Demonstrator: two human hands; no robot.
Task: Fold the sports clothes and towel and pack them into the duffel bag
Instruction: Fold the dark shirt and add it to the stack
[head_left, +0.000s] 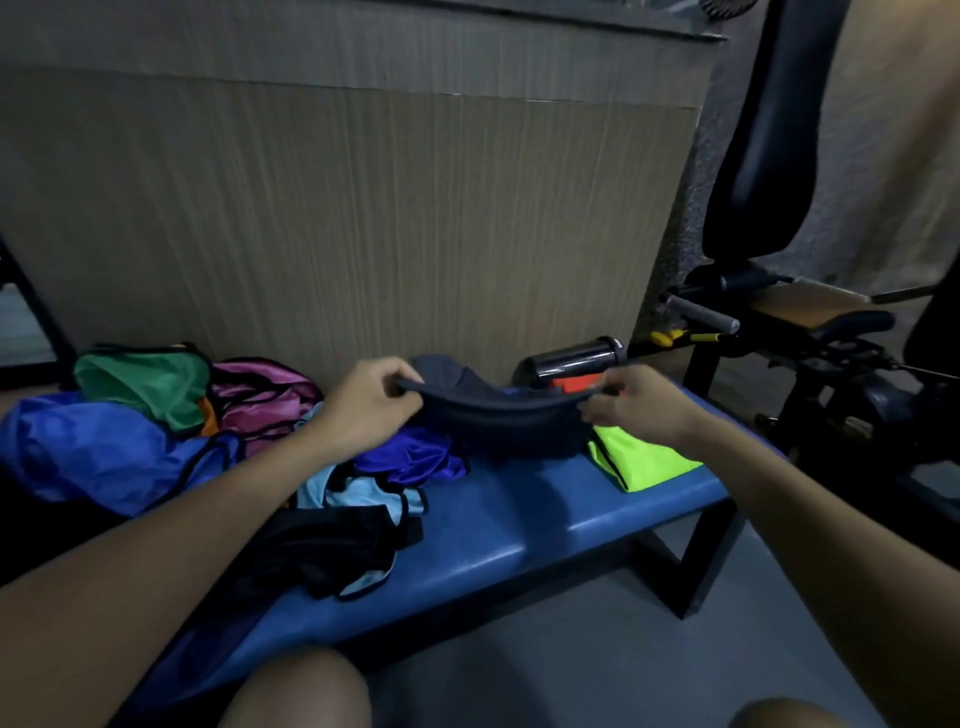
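A: What's on the blue bench (519, 525)?

B: It's a padded seat with a smooth, vinyl-looking top and rounded edge, on a dark angular frame. Above its middle, both hands hold up a dark grey garment (498, 421). The left hand (363, 410) pinches one end of the hem, the right hand (636, 408) pinches the other, fingers and thumbs closed on the cloth. The fabric sags between them in a soft curve and looks matte.

A: And the other clothes?

B: They're heaped on the left part of the bench. A green bib (150, 384) with dark trim lies at the back, a shiny magenta piece (260, 395) just beside it. A large blue garment (88, 452), slick and crumpled, sits at the bench's far left. Nearer the front edge are a glossy purple piece (410, 457), a pale blue one (358, 491) with black binding, and a black garment (322, 551), rumpled.

A: Anything on the right end?

B: A neon yellow-green piece (644, 460), folded flat. Behind it, against the ribbed beige panel (363, 218), a dark cylindrical bottle (576, 358) lies on its side, with something orange-red (574, 384) just in front of it.

A: Any writing or logos?

B: None I can read; it's too dim and blurred.
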